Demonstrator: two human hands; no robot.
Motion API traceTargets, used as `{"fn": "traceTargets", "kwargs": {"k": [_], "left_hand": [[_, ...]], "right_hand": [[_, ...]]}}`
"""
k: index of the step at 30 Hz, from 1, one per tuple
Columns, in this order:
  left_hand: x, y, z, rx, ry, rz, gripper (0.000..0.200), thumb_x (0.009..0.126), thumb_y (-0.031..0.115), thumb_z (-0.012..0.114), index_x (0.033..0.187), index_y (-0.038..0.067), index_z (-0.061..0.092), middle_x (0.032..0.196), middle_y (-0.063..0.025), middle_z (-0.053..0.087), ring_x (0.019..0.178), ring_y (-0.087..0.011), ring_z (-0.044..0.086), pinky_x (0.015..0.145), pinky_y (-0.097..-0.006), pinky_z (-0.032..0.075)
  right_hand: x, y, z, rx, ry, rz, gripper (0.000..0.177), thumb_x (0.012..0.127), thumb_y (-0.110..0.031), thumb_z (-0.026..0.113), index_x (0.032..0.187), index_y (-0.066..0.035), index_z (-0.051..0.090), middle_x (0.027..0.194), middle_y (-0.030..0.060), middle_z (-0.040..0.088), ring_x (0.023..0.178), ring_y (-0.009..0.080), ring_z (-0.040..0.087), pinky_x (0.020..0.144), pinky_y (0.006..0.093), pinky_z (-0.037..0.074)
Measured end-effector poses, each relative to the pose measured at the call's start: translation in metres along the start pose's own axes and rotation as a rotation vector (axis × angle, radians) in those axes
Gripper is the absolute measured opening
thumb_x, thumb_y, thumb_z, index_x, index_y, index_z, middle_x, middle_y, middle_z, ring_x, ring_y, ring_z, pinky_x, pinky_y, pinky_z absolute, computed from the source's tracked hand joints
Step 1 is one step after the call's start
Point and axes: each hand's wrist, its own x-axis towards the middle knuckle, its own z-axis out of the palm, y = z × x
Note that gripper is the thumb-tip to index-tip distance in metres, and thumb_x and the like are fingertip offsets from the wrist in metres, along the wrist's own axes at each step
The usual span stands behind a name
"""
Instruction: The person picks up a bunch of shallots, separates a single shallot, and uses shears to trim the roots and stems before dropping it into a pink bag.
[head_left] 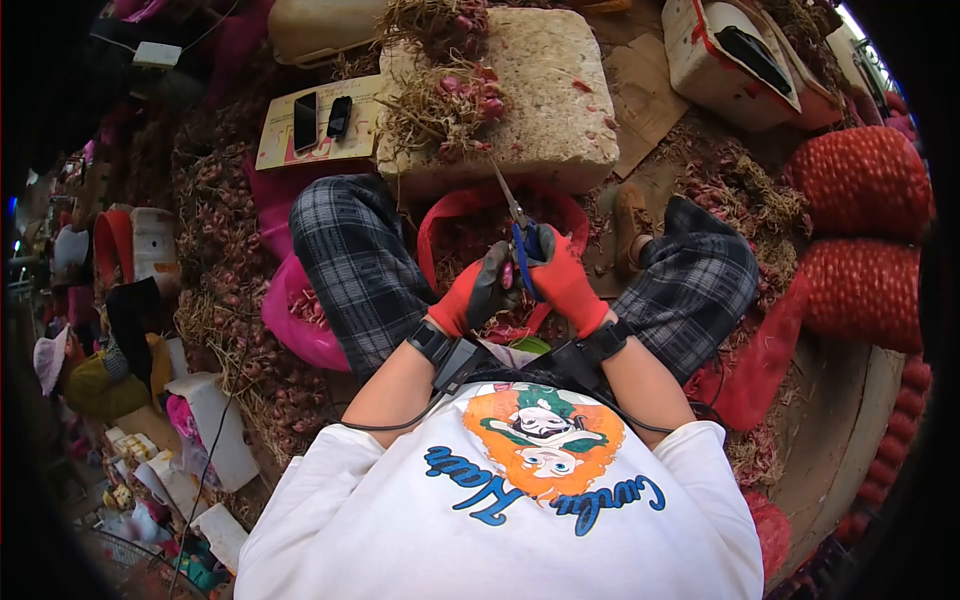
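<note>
My left hand, in a red glove with a dark palm, is closed around a shallot. Close beside it, my right hand, gloved the same way, grips blue-handled scissors. Their metal blades point up toward the foam block. Both hands are above a red basin between my knees, with shallots and skins inside. Bunches of dried shallots lie on the pale foam block beyond the basin.
A phone and a small black device rest on a board at the left. Loose shallots cover the left floor. Full red net sacks stand at the right. A foam box is at the upper right.
</note>
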Motion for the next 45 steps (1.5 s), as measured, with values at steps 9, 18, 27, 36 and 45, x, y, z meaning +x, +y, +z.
{"fn": "traceTargets", "kwargs": {"k": [9,18,27,36,45], "left_hand": [[0.002,-0.003,-0.014,0.145,-0.099,0.15,0.052,0.093,0.037,0.055,0.132,0.006,0.041,0.111,-0.0073,0.054,0.087,-0.0163,0.054,0.077,-0.0303,0.047],[0.004,0.021,0.008,-0.585,0.082,0.044,0.045,0.096,0.028,0.05,0.131,0.002,0.041,0.124,-0.0113,0.053,0.109,-0.02,0.055,0.096,-0.0335,0.045],[0.004,0.001,0.007,-0.2,0.008,0.224,0.043,0.091,0.014,0.055,0.131,0.002,0.045,0.126,-0.0037,0.052,0.118,-0.0142,0.047,0.102,-0.0295,0.036],[0.004,-0.018,-0.015,0.275,0.141,0.222,0.053,0.084,-0.002,0.056,0.135,-0.002,0.041,0.131,-0.0069,0.051,0.118,-0.0135,0.048,0.102,-0.0289,0.037],[-0.006,0.013,0.008,0.149,0.097,0.09,0.048,0.091,0.009,0.055,0.135,0.0,0.04,0.128,-0.0069,0.052,0.113,-0.0137,0.051,0.099,-0.0287,0.041]], "right_hand": [[0.002,-0.013,-0.015,0.05,0.061,0.068,0.035,0.076,-0.007,0.068,0.109,-0.001,0.056,0.096,0.0119,0.066,0.087,0.0218,0.064,0.078,0.0326,0.049],[0.001,-0.021,-0.018,0.02,0.134,-0.128,0.031,0.079,-0.002,0.066,0.108,0.0,0.056,0.095,0.0098,0.066,0.086,0.0137,0.062,0.078,0.0295,0.049],[-0.001,-0.022,0.002,0.144,0.053,-0.07,0.036,0.075,-0.003,0.071,0.107,-0.001,0.056,0.096,0.0078,0.066,0.088,0.0147,0.063,0.078,0.0288,0.049],[0.002,0.008,0.009,0.128,0.076,-0.046,0.036,0.073,-0.007,0.073,0.105,-0.001,0.057,0.087,0.0082,0.066,0.077,0.0168,0.063,0.072,0.0305,0.049],[0.008,0.013,-0.008,0.134,0.001,0.095,0.028,0.076,-0.007,0.069,0.101,-0.001,0.057,0.09,0.0099,0.066,0.078,0.0181,0.063,0.072,0.031,0.049]]}}
